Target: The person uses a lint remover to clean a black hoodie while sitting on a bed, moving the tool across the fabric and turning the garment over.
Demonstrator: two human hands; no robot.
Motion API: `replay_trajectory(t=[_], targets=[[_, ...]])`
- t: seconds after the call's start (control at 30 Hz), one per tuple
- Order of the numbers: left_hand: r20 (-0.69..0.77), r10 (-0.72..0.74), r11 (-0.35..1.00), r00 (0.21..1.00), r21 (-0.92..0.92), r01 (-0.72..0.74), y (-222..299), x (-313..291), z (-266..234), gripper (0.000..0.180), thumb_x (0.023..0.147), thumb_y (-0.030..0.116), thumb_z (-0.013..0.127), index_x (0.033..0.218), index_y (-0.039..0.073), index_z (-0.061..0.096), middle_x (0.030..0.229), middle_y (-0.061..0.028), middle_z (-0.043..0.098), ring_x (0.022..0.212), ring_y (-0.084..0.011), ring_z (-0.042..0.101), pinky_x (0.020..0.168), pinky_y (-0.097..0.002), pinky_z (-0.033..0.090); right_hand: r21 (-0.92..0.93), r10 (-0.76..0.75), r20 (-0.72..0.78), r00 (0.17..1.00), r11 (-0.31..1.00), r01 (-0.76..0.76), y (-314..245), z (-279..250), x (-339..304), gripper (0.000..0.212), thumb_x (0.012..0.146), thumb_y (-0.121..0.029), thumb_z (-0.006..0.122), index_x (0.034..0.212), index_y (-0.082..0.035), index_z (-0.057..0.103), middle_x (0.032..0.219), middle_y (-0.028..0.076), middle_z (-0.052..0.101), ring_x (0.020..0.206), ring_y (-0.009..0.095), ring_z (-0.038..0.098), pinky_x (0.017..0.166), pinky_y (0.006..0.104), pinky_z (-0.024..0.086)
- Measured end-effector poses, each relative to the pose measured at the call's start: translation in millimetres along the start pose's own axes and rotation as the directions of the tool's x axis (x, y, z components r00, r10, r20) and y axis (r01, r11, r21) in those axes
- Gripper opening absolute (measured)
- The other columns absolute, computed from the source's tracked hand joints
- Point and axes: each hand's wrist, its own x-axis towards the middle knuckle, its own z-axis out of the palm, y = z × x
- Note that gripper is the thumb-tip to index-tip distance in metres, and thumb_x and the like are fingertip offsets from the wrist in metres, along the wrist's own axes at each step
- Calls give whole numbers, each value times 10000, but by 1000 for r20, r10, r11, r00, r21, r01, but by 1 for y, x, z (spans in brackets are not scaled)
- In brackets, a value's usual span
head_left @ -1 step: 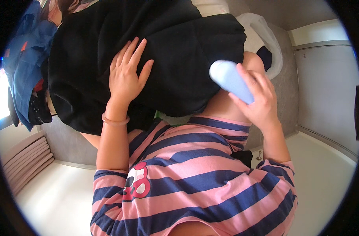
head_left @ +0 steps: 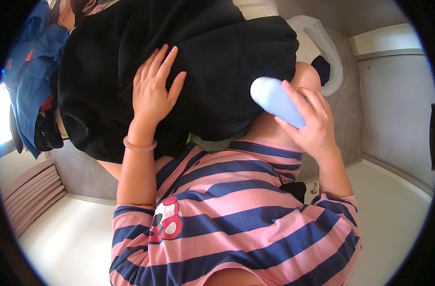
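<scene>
A large black cloth garment (head_left: 203, 71) is spread over my lap, with a few soft folds in it. My left hand (head_left: 153, 90) lies flat on it, fingers stretched and a little apart, a pale pink bangle on the wrist. In my right hand (head_left: 315, 117) is a light-blue handheld device (head_left: 283, 102), oblong and rounded with a whitish end. That end points left and hangs over the right part of the black cloth. Whether it touches the fabric I cannot tell, and its underside is hidden.
Blue clothing (head_left: 34, 90) is heaped at the far left. Beyond my right knee stands a white plastic bag (head_left: 333, 71) with a dark piece of cloth in it. A grey door panel (head_left: 398, 109) is at the right, and stacked pale slats (head_left: 34, 195) sit at the lower left.
My right hand and the light-blue device have shifted slightly left and a little toward me. My left hand and the black cloth stay where they were.
</scene>
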Motion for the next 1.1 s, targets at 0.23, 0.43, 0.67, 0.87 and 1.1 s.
replay_trajectory(t=[0.23,0.43,0.67,0.87,1.1], targets=[[-6,31,1000,1000,-2,-31,-2,1,3,516,968,347,618,1444,161,545,1462,-102,546,1360,-312,496,1112,-438,389,-29,-63,-51,997,998,62,-3,3,0,749,680,-134,853,1385,-183,607,1071,89,620,903,307,609,815,417,503],[-44,33,999,998,23,-32,-4,-1,5,504,951,376,636,1406,166,579,1424,-92,578,1333,-300,518,1104,-424,396,-98,10,-100,995,995,-20,-2,5,3,738,685,-143,851,1383,-184,612,1074,81,622,913,290,610,816,416,502],[-46,25,1000,999,13,-24,-5,0,6,507,951,389,635,1406,172,579,1428,-89,574,1332,-298,518,1105,-429,394,-140,-20,-79,997,990,9,-4,5,4,743,689,-156,846,1392,-195,606,1089,93,620,916,292,601,824,415,500],[-50,24,1000,998,11,-24,-5,-1,5,505,953,390,632,1403,169,579,1427,-89,574,1331,-297,516,1109,-425,389,-116,-67,-48,997,991,61,-9,4,5,758,693,-189,849,1407,-209,596,1108,92,624,948,288,606,843,420,500],[-13,23,999,1000,24,-22,-6,-2,5,514,978,379,605,1451,187,540,1469,-88,540,1353,-303,501,1114,-432,391,-165,16,-59,998,986,-26,2,4,12,761,704,-178,860,1414,-221,590,1111,106,648,977,297,624,874,421,513]])
